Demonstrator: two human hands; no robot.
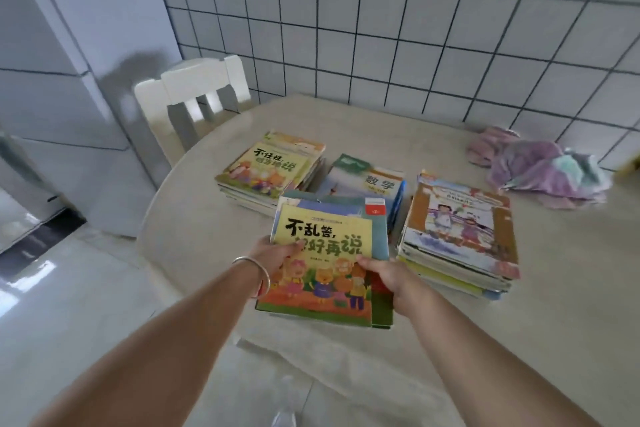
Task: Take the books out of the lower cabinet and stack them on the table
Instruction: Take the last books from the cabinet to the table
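Gripping a bundle of books (325, 263) in both hands, left hand (277, 255) and right hand (388, 276), we carry it over the table (554, 340), next lowering it squarely beside the stacks ahead.

Yellow-and-green cartoon picture book (323, 263) with black characters; beyond it, a blue-white textbook (367, 184); pink-purple crumpled cloth (540, 166) on the beige table (571, 288); white grid-tiled wall (415, 28).
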